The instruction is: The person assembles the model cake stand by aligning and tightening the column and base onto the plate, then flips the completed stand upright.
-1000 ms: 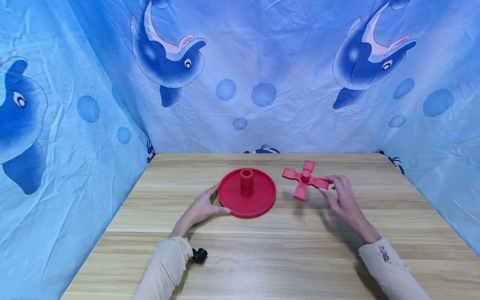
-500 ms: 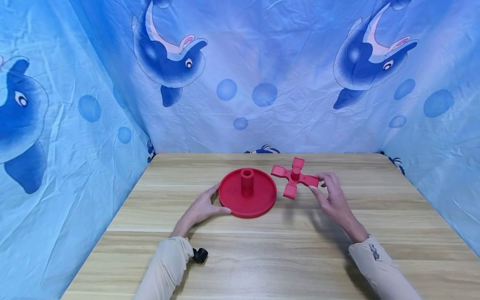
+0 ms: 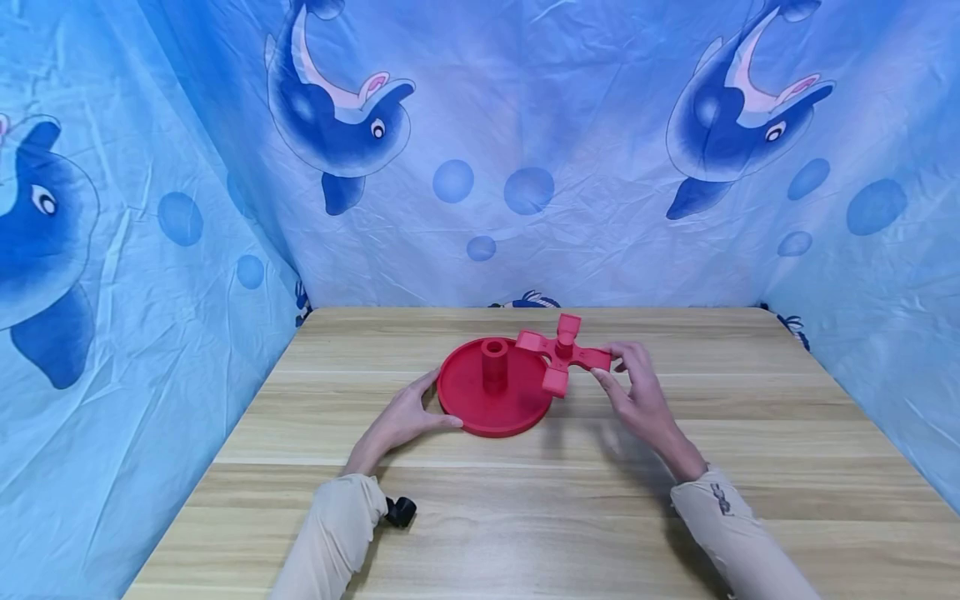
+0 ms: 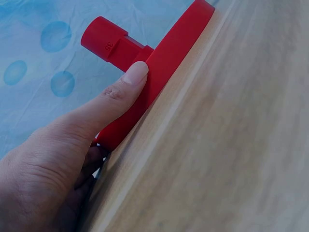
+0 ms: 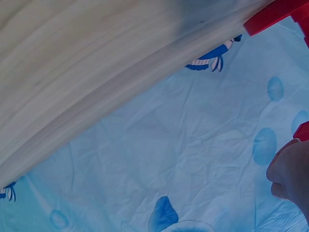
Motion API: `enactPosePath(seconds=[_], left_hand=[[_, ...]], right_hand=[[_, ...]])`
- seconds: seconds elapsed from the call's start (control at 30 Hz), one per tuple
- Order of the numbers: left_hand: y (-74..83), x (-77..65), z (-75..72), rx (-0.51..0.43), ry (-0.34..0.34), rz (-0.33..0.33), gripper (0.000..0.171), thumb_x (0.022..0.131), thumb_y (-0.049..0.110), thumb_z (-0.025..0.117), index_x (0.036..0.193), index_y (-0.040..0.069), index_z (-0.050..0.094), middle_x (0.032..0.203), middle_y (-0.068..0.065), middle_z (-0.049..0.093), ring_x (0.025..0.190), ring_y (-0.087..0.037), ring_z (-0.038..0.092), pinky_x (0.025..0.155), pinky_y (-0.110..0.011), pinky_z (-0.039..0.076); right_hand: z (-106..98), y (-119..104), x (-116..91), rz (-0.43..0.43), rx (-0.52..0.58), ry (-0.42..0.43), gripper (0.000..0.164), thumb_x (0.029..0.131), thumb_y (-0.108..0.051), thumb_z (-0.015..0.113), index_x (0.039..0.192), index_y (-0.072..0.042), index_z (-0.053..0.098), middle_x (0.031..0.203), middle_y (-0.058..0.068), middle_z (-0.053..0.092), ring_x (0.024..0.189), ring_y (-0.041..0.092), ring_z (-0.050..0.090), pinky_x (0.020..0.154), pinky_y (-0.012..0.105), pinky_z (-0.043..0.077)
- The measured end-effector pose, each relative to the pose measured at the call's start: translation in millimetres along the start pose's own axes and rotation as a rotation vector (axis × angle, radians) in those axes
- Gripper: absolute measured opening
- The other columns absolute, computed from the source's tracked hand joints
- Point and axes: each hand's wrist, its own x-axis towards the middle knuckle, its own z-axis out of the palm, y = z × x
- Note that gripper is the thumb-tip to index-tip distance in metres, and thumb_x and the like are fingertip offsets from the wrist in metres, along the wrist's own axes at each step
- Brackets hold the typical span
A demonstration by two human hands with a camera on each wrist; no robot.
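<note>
A red round base point(image 3: 468, 404) with a raised rim stands on the table, and a hollow upright post point(image 3: 494, 367) rises from its middle. My left hand point(image 3: 405, 414) holds the base's left side, thumb at the near rim and fingers round the far side. In the left wrist view the thumb presses the rim beside the post point(image 4: 108, 42), which bears the mark 35. My right hand point(image 3: 639, 393) pinches one arm of a red four-armed cross piece point(image 3: 589, 358) with a short central peg. The piece is raised, slightly tilted, and overlaps the base's right edge in the head view.
The wooden table point(image 3: 480, 517) has a blue dolphin-print curtain point(image 3: 600, 233) at its back and sides. A small black object point(image 3: 401, 512) sits at the left sleeve's cuff.
My right hand has moved left with the cross piece, from right of the base to over its right edge. The left hand and base have stayed in place.
</note>
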Motion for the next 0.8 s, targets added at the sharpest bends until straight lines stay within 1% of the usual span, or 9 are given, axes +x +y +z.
enactPosePath(seconds=[0.23, 0.4, 0.47, 0.63, 0.8], left_hand=[[-0.7, 0.0, 0.0, -0.001, -0.001, -0.005, 0.114, 0.069, 0.063, 0.09, 0.163, 0.024, 0.036, 0.159, 0.0, 0.043, 0.147, -0.027, 0.036, 0.113, -0.058, 0.039], [-0.5, -0.5, -0.8, 0.0, 0.001, 0.002, 0.114, 0.069, 0.063, 0.09, 0.163, 0.025, 0.037, 0.159, 0.001, 0.043, 0.146, -0.027, 0.037, 0.112, -0.058, 0.04], [-0.2, -0.8, -1.2, -0.002, 0.002, 0.005, 0.114, 0.07, 0.062, 0.09, 0.162, 0.024, 0.037, 0.159, 0.001, 0.044, 0.146, -0.027, 0.037, 0.112, -0.058, 0.04], [-0.1, -0.8, -1.8, -0.009, -0.001, 0.013, 0.113, 0.07, 0.061, 0.09, 0.163, 0.023, 0.037, 0.159, 0.001, 0.044, 0.146, -0.026, 0.037, 0.113, -0.057, 0.039], [-0.3, -0.1, -2.0, -0.011, -0.002, 0.017, 0.112, 0.071, 0.059, 0.091, 0.162, 0.022, 0.037, 0.158, 0.001, 0.044, 0.146, -0.026, 0.038, 0.113, -0.058, 0.039]], right_hand=[[13.0, -7.0, 5.5, 0.022, 0.06, -0.012, 0.032, 0.088, 0.016, 0.072, 0.119, 0.009, 0.065, 0.112, 0.02, 0.061, 0.102, 0.025, 0.05, 0.082, 0.028, 0.045], [19.6, -8.9, 8.5, 0.053, 0.082, -0.024, 0.029, 0.09, 0.014, 0.071, 0.118, 0.009, 0.065, 0.111, 0.019, 0.062, 0.102, 0.023, 0.052, 0.083, 0.024, 0.046], [21.9, -8.9, 9.5, 0.055, 0.082, -0.026, 0.029, 0.09, 0.013, 0.071, 0.117, 0.009, 0.065, 0.111, 0.019, 0.062, 0.102, 0.023, 0.052, 0.083, 0.021, 0.046], [26.3, -8.9, 11.2, 0.068, 0.08, -0.035, 0.028, 0.091, 0.012, 0.071, 0.118, 0.009, 0.065, 0.112, 0.019, 0.062, 0.103, 0.024, 0.053, 0.083, 0.022, 0.046], [29.2, -10.7, 12.6, 0.112, 0.082, -0.049, 0.027, 0.093, 0.01, 0.07, 0.119, 0.008, 0.065, 0.112, 0.018, 0.063, 0.101, 0.024, 0.054, 0.082, 0.02, 0.047]])
